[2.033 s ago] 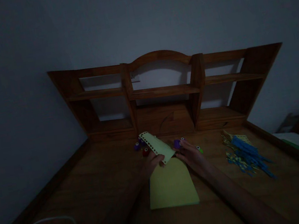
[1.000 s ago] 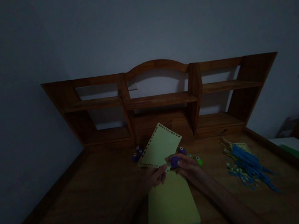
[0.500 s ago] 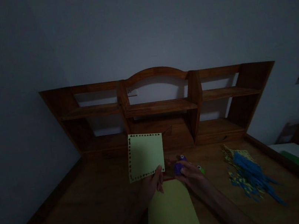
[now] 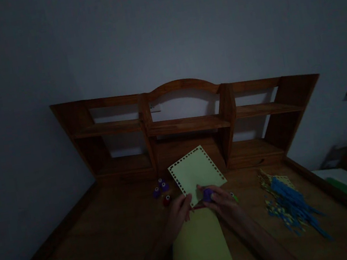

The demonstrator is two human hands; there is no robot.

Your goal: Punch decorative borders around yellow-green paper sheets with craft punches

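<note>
My left hand pinches the lower corner of a square pale-yellow paper sheet. Rows of small punched holes run along the sheet's edges, and it is turned so that a corner points up. My right hand is closed around a purple craft punch, which sits at the sheet's lower right edge. Whether the paper is inside the punch's slot I cannot tell. Beneath both hands lies a larger yellow sheet or board with a red strip at its top end.
Several purple punches and a red one stand left of the sheet. A green punch is partly behind my right hand. Blue paper strips and yellow scraps lie at the right. A wooden shelf backs the desk.
The sheet has rotated clockwise and moved right, its lower edge now by the punch in my right hand. The purple and red punches at the left have come into view.
</note>
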